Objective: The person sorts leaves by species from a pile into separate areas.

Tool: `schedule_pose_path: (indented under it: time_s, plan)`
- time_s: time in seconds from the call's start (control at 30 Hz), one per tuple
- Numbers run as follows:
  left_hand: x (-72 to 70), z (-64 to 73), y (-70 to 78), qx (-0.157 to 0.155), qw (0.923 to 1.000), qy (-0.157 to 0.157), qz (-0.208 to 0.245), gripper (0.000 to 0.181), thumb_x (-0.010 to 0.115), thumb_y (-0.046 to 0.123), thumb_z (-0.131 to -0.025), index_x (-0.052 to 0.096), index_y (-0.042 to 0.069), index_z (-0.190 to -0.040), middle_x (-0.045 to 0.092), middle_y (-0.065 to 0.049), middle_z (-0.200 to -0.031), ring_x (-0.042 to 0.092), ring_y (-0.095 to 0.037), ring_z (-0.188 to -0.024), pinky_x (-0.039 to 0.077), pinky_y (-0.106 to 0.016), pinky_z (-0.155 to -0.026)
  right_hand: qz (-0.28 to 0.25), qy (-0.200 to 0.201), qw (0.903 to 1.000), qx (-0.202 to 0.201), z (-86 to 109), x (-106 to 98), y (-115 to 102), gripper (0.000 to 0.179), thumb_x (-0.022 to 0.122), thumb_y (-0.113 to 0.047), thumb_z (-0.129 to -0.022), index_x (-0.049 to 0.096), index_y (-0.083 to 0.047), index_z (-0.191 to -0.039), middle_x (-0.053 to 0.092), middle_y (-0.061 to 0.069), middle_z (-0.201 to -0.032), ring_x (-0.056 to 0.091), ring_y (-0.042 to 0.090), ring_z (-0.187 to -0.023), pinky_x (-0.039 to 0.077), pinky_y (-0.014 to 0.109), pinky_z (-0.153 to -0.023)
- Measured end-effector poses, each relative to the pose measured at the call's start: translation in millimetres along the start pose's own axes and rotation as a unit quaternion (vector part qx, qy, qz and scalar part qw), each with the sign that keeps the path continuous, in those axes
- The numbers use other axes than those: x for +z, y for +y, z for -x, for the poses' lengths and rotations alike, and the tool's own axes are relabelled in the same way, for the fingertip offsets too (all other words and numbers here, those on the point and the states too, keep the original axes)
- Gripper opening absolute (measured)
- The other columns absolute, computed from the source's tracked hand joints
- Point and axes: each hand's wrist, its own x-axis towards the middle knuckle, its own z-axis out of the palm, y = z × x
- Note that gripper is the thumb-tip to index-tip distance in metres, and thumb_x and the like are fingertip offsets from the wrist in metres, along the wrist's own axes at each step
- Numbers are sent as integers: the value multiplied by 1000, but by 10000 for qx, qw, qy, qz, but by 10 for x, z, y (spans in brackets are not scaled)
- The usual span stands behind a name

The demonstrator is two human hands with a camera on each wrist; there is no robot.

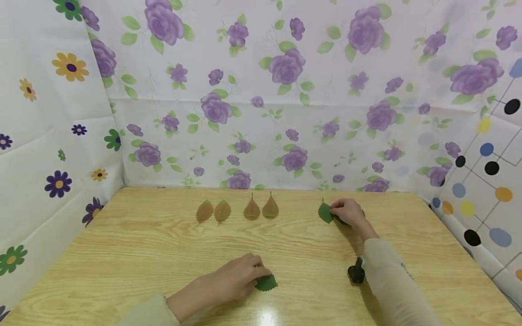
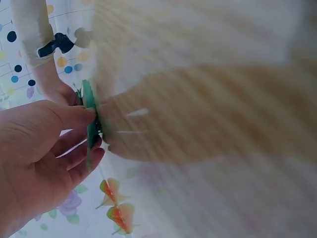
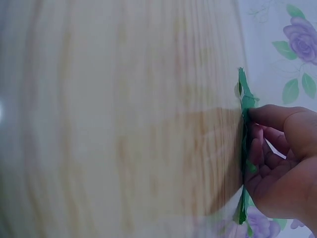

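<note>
My left hand (image 1: 238, 277), low over the front middle of the table, pinches a green leaf (image 1: 266, 282) with a toothed edge. In the left wrist view that leaf (image 2: 90, 116) stands nearly edge-on between thumb and fingers. Toward the back right, my right hand (image 1: 350, 213) pinches the edge of another toothed green leaf (image 1: 325, 213) at the tabletop. A further dark green piece (image 1: 339, 220) shows partly under this hand. The right wrist view has the pinched leaf (image 3: 247, 101) by the thumb, and more green (image 3: 241, 213) below the hand.
Two reddish-green oval leaves (image 1: 205, 211) and two reddish drop-shaped leaves (image 1: 252, 210) lie in a row along the table's (image 1: 163, 244) back. A black device (image 1: 356, 271) is beside the right sleeve. Flowered cloth (image 1: 261, 136) hangs behind the table.
</note>
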Motion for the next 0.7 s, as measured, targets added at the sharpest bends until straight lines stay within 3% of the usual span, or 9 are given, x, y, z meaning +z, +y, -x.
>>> schedule_pose_path:
  time_s: [0.23, 0.33, 0.4, 0.47, 0.57, 0.7]
  plan:
    - [-45, -42, -4, -682, 9933, -119, 927, 34, 71, -4, -83, 65, 4, -115, 58, 0, -98, 51, -6, -89, 46, -15, -80, -5, 9, 10000, -24, 6, 20, 1, 20, 60, -9, -93, 65, 6, -106, 64, 20, -105, 58, 36, -100, 48, 47, -86]
    - [-31, -58, -14, -810, 9906, -66, 1097, 25, 73, -1, -82, 64, 7, -104, 56, 4, -92, 50, -4, -83, 47, -16, -77, -72, -8, 10000, 22, 14, 41, 14, 21, 60, -9, -93, 65, 6, -107, 64, 20, -105, 57, 36, -101, 48, 46, -87]
    - [-9, -70, -25, -836, 9858, 31, 1456, 19, 73, 1, -83, 63, 7, -98, 57, 6, -90, 51, -2, -81, 47, -16, -75, -57, -2, 10000, 15, 21, 46, 16, 21, 60, -8, -93, 65, 6, -106, 64, 20, -105, 58, 36, -100, 48, 46, -86]
    - [11, -82, -35, -910, 9738, 130, 2078, 14, 71, 3, -85, 63, 6, -96, 60, 6, -88, 53, 0, -79, 48, -16, -75, -33, 10, 10000, 14, 24, 45, 14, 21, 60, -8, -93, 65, 6, -106, 64, 20, -105, 58, 36, -100, 48, 46, -86]
    - [31, -102, -43, -1101, 9465, 420, 3005, 12, 69, 5, -87, 64, 4, -98, 65, 5, -89, 57, -1, -79, 50, -17, -74, -19, 12, 10000, 7, 27, 36, 0, 21, 60, -9, -93, 65, 6, -107, 64, 21, -106, 57, 37, -101, 48, 47, -87]
    - [26, -146, -48, -1394, 9225, 877, 3490, 15, 72, 8, -86, 65, 2, -98, 66, 2, -87, 61, -5, -76, 53, -21, -73, -48, 3, 10000, 21, 24, 22, -22, 21, 60, -9, -93, 65, 6, -107, 64, 20, -106, 57, 37, -101, 48, 47, -86]
